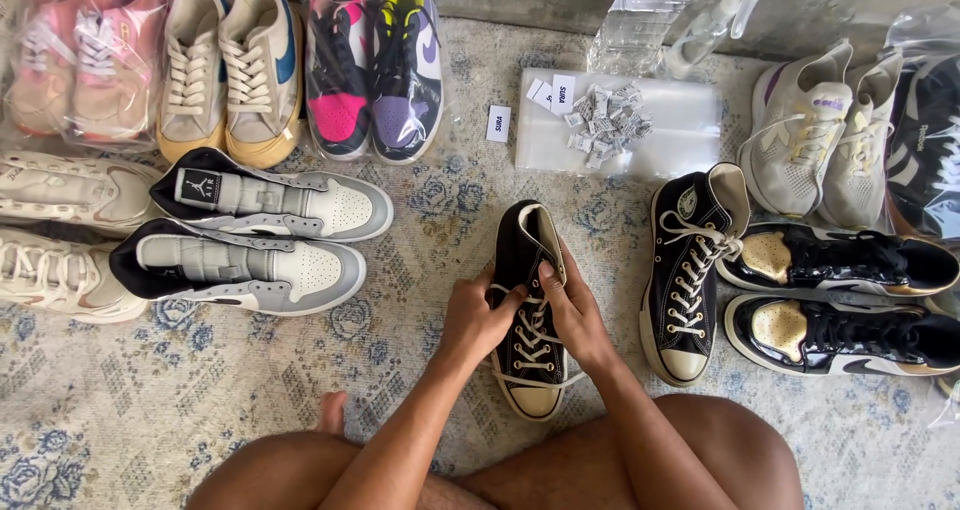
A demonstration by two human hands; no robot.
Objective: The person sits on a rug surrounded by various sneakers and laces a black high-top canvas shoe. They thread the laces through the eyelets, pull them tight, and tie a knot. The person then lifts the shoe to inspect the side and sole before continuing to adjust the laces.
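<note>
A black high-top canvas shoe (527, 260) with cream laces and a cream toe cap lies on the rug in front of me, toe toward me. My left hand (478, 320) grips its left side, fingers on the laces. On the tongue and upper laces, my right hand (572, 310) presses with its thumb. The matching black high-top (688, 270) lies to the right on the rug, apart from both hands.
Grey-and-white high-tops (270, 230) lie at left, black-and-gold shoes (850, 290) at right. Bagged pairs line the back: pink, tan-and-blue (230, 65), pink-and-purple (375, 65). Clear bags with small paper tags (610, 120) sit behind. My bare legs (600, 470) are crossed at the bottom.
</note>
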